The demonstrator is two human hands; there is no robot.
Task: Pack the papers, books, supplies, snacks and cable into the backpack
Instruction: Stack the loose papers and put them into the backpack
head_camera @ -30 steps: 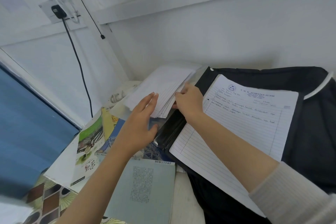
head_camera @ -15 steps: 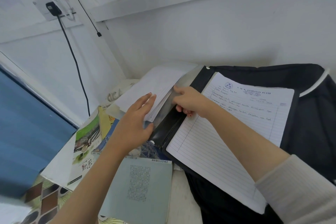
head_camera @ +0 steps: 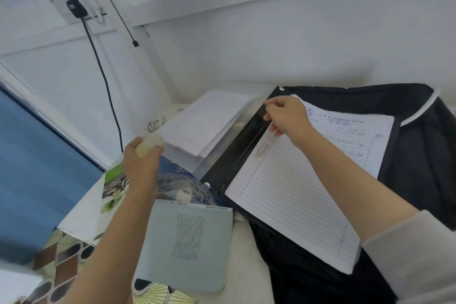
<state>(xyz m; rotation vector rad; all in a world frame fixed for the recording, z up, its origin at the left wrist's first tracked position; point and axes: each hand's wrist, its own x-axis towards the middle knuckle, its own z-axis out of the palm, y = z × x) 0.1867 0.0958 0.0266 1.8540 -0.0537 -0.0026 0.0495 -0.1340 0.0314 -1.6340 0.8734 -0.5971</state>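
The lined sheet (head_camera: pixel 291 205) lies flat in the glossy black folder (head_camera: pixel 237 155) atop the dark fabric backpack (head_camera: pixel 419 155). The right hand (head_camera: pixel 287 116) pinches its bound edge. Left of the folder, the left hand (head_camera: pixel 140 168) grips a blurred pale lump (head_camera: pixel 149 145).

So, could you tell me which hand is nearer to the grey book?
Left. The left hand is just beyond the far left corner of the grey book; the right hand is farther off, at the top corner of the lined paper.

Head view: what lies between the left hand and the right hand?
In the head view, a stack of white papers on a clear plastic cover, then the black folder spine, lie between the left hand and the right hand.
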